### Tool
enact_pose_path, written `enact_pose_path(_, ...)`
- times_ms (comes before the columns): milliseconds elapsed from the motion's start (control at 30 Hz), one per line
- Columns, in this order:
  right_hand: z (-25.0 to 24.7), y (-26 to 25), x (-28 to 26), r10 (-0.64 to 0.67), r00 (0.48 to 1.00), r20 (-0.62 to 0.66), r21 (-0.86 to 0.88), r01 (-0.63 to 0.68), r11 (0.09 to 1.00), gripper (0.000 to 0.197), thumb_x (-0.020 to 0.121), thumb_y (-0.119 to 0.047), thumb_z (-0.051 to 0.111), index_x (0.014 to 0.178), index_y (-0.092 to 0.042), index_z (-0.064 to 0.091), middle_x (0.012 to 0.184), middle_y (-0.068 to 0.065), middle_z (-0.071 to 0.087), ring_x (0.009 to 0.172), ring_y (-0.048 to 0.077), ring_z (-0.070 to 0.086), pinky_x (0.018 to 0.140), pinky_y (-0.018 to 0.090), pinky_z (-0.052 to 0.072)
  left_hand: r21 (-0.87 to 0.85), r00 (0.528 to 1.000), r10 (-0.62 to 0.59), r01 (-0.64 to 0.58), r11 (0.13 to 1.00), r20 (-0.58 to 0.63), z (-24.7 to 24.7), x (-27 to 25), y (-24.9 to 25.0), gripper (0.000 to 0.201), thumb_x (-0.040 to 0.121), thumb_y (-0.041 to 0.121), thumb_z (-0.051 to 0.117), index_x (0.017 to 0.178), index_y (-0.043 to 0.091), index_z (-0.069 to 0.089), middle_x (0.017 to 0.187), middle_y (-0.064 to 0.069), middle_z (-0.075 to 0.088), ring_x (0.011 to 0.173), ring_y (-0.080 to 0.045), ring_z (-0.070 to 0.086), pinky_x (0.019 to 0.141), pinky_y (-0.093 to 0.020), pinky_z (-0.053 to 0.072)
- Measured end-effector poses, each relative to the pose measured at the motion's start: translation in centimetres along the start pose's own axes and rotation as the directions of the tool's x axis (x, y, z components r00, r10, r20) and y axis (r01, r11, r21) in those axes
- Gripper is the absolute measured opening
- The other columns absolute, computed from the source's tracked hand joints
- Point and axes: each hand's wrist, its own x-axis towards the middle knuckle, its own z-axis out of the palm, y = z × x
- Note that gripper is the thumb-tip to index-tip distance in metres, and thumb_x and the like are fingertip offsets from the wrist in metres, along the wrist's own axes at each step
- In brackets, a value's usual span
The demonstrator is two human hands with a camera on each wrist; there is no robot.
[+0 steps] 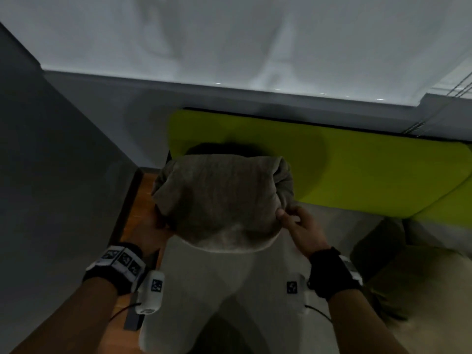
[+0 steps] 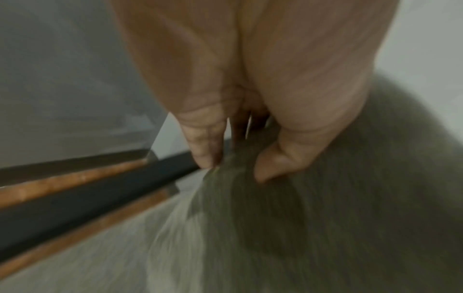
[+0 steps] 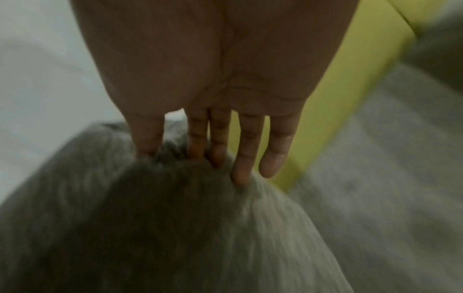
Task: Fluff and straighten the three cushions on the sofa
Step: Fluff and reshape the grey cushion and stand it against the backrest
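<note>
Grey cushion (image 1: 219, 195): it sits mid-frame in the head view, lifted in front of the sofa's (image 1: 370, 169) lime-green back and bunched at its right side, not lying flat against it.
Left hand (image 2: 263, 89): we grip the cushion's lower left corner, with the fingers and thumb curled into the fabric.
Right hand (image 1: 301, 228): we pinch the lower right edge between thumb and fingers; the little finger stands free.
Step in hand: we judge this to be fluffing, as the cushion is held at both corners and both wrist views are blurred, as in a shake.
Other cushions: a dark shape at the lower right of the head view may be one, but we cannot tell. We cannot tell either how many are already done.
Next move: it calls for a firm hold at both corners while the filling evens out. The cushion then needs to go upright and square against the green back.
Pale shape: it lies below the cushion at bottom centre, and we cannot tell what it is.
</note>
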Motion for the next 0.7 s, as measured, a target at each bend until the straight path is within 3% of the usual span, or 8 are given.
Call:
enact_pose_path(100, -2.4, -1.9, 0.1, -0.078, 0.986, -0.144, -0.124, 0.060, 0.990, 0.041, 0.089, -0.062, 0.063, 0.100, -0.023, 0.070, 0.095, -0.001, 0.071, 0.093, 0.017, 0.067, 0.079, 0.032, 0.049, -0.168, 0.988, 0.088, -0.110, 0.980, -0.130, -3.2, 0.9, 0.5, 0.058, 0.087, -0.003, 0.068, 0.107, 0.051, 0.062, 0.103, 0.022, 0.073, 0.103, -0.010, 0.064, 0.094, -0.033, 0.049)
enact_pose_path(167, -3.0, -3.1, 0.0, -0.209, 0.921, -0.329, -0.117, 0.180, 0.977, 0.009, 0.097, -0.035, 0.067, 0.095, -0.027, 0.066, 0.090, -0.004, 0.069, 0.090, 0.014, 0.065, 0.078, 0.032, 0.051, -0.136, 0.945, 0.164, -0.209, 0.968, -0.284, -5.2, 1.9, 1.8, 0.044, 0.093, 0.000, 0.062, 0.104, 0.042, 0.064, 0.110, 0.009, 0.072, 0.108, -0.017, 0.065, 0.098, -0.031, 0.047)
enact_pose_path(233, -2.5, -4.5, 0.3, -0.306, 0.863, -0.402, -0.099, 0.291, 0.951, 0.011, 0.099, -0.026, 0.067, 0.094, -0.035, 0.063, 0.091, -0.014, 0.068, 0.093, 0.007, 0.063, 0.078, 0.027, 0.052, -0.069, 0.915, 0.237, -0.273, 0.959, -0.326, -6.2, 2.8, 2.7, 0.031, 0.096, 0.009, 0.064, 0.100, 0.039, 0.067, 0.108, 0.008, 0.072, 0.107, -0.013, 0.067, 0.098, -0.020, 0.050)
enact_pose_path(333, -0.9, -5.5, 1.8, -0.277, 0.931, -0.236, -0.161, 0.243, 0.956, 0.018, 0.102, -0.019, 0.059, 0.109, -0.033, 0.069, 0.105, -0.002, 0.073, 0.107, 0.020, 0.066, 0.077, 0.023, 0.048, 0.079, 0.930, 0.332, -0.323, 0.943, -0.161, -6.4, 4.2, 4.7, 0.050, 0.097, 0.012, 0.065, 0.090, 0.061, 0.066, 0.096, 0.027, 0.070, 0.095, 0.001, 0.066, 0.090, -0.020, 0.053)
enact_pose_path(400, 0.3, -5.4, 2.8, -0.121, 0.990, -0.069, -0.384, 0.085, 0.919, 0.029, 0.102, -0.015, 0.054, 0.126, -0.020, 0.069, 0.127, 0.013, 0.070, 0.116, 0.035, 0.064, 0.083, 0.031, 0.047, 0.263, 0.933, 0.357, -0.358, 0.896, 0.054, -5.8, 4.6, 5.9, 0.052, 0.099, 0.016, 0.063, 0.088, 0.067, 0.063, 0.106, 0.013, 0.071, 0.102, -0.012, 0.065, 0.088, -0.028, 0.047)
enact_pose_path(500, 1.3, -5.4, 3.0, -0.085, 0.994, -0.073, -0.530, 0.034, 0.847, 0.037, 0.101, -0.017, 0.051, 0.136, -0.014, 0.063, 0.147, 0.017, 0.054, 0.122, 0.041, 0.058, 0.095, 0.042, 0.048, 0.293, 0.925, 0.314, -0.368, 0.882, 0.216, -5.5, 4.6, 6.5, 0.018, 0.100, 0.029, 0.058, 0.107, 0.044, 0.068, 0.121, -0.009, 0.072, 0.112, -0.029, 0.066, 0.088, -0.028, 0.041)
enact_pose_path(600, 1.8, -5.8, 2.7, -0.099, 0.995, -0.026, -0.622, 0.062, 0.780, 0.038, 0.105, -0.021, 0.047, 0.140, -0.014, 0.059, 0.157, 0.018, 0.040, 0.127, 0.042, 0.054, 0.104, 0.047, 0.047, 0.324, 0.924, 0.270, -0.352, 0.878, 0.272, -5.7, 5.1, 6.8, 0.042, 0.095, 0.040, 0.048, 0.130, 0.027, 0.067, 0.131, -0.014, 0.068, 0.118, -0.036, 0.064, 0.093, -0.033, 0.043)
enact_pose_path(700, 2.0, -6.7, 2.6, 0.018, 0.996, 0.083, -0.723, 0.048, 0.689, 0.041, 0.105, -0.020, 0.048, 0.144, -0.012, 0.056, 0.158, 0.017, 0.041, 0.131, 0.042, 0.052, 0.106, 0.045, 0.046, 0.303, 0.916, 0.241, -0.341, 0.890, 0.321, -5.6, 4.9, 7.2, 0.051, 0.098, 0.041, 0.050, 0.146, 0.024, 0.053, 0.147, -0.012, 0.056, 0.132, -0.036, 0.054, 0.104, -0.036, 0.040)
